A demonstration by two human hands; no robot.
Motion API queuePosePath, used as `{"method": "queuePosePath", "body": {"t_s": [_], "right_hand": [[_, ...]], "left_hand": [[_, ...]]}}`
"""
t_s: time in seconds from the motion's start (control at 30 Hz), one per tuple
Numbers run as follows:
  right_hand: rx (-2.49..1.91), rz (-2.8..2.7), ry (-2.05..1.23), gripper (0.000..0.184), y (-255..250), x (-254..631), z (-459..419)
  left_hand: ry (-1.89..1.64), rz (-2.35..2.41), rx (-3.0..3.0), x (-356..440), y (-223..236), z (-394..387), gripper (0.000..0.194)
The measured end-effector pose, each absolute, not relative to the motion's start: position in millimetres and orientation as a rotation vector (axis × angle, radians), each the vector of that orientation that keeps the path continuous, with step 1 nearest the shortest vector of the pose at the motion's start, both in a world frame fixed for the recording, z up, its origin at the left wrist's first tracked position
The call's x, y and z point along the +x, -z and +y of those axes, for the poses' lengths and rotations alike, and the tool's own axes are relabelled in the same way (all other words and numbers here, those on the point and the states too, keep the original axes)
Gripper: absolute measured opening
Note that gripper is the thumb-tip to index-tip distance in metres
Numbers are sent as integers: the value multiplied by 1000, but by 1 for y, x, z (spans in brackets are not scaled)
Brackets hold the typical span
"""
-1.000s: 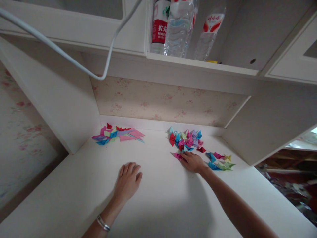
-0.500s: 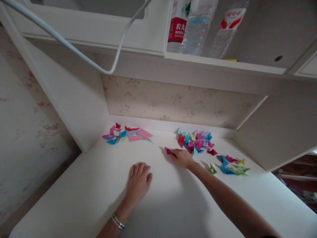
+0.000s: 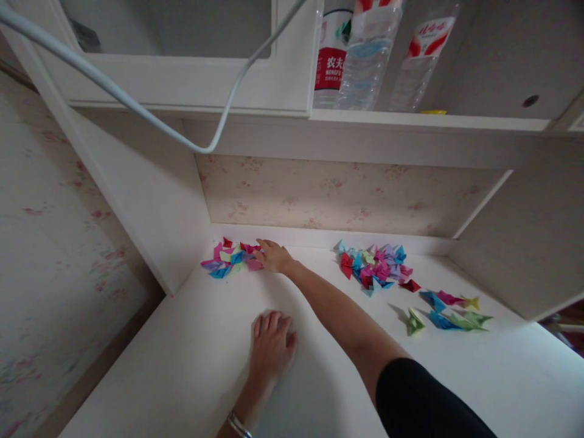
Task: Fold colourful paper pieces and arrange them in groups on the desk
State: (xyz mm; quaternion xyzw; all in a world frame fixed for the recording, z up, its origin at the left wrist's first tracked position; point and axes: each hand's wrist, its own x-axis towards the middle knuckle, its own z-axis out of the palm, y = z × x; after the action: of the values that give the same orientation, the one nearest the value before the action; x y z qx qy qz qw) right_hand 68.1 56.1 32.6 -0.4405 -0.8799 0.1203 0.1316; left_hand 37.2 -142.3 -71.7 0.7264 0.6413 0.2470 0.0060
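My right hand (image 3: 275, 257) reaches across to the left pile of coloured folded paper (image 3: 236, 257). Its fingers lie stretched and somewhat apart over the pile's right end; whether a piece is under them is hidden. My left hand (image 3: 272, 340) rests palm down on the white desk (image 3: 182, 359), fingers spread and holding nothing. At the back right is a denser heap of small folded paper pieces (image 3: 376, 264) in pink, purple, blue and red. Several more folded pieces (image 3: 456, 316) sit to its right, with a light green piece (image 3: 415, 322) standing apart.
Above the desk runs an open shelf with clear plastic bottles (image 3: 369, 61). A white cable (image 3: 150, 118) hangs in front of the cupboard at upper left. White side panels (image 3: 150, 213) and a floral back wall (image 3: 319, 191) enclose the desk.
My right hand left the right heap with a pink folded piece and moved left to the other pile. A light green piece came into sight at the right. My left hand stayed on the desk.
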Motion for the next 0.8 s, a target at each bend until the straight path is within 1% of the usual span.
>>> {"method": "queuePosePath", "body": {"t_s": [0.07, 0.17, 0.27, 0.37, 0.43, 0.5, 0.67, 0.73, 0.8], "right_hand": [[-1219, -2546, -371, 55, -30, 66, 53], [-1135, -2564, -396, 49, -18, 82, 38], [-1103, -2588, -384, 47, 1, 123, 12], [-1166, -2590, -278, 44, 20, 184, -16], [-1291, -2554, -143, 42, 30, 233, -34], [-1522, -2463, 24, 45, 36, 285, -50], [-2148, -2118, 396, 62, 51, 405, -76], [-2321, -1976, 420, 67, 58, 442, -81], [-2449, -1850, 359, 70, 64, 472, -81]], "left_hand": [[-778, 2004, 2280, 37, 72, -142, 27], [-786, 1997, 2297, 37, 71, -142, 25], [-794, 1991, 2317, 37, 69, -142, 23], [-802, 1986, 2339, 37, 68, -142, 24], [-790, 1982, 2355, 37, 68, -141, 24], [-765, 1981, 2375, 36, 70, -140, 24], [-714, 1963, 2460, 35, 75, -138, 24], [-708, 1949, 2496, 35, 78, -138, 24], [-709, 1936, 2527, 34, 81, -137, 25]]}}
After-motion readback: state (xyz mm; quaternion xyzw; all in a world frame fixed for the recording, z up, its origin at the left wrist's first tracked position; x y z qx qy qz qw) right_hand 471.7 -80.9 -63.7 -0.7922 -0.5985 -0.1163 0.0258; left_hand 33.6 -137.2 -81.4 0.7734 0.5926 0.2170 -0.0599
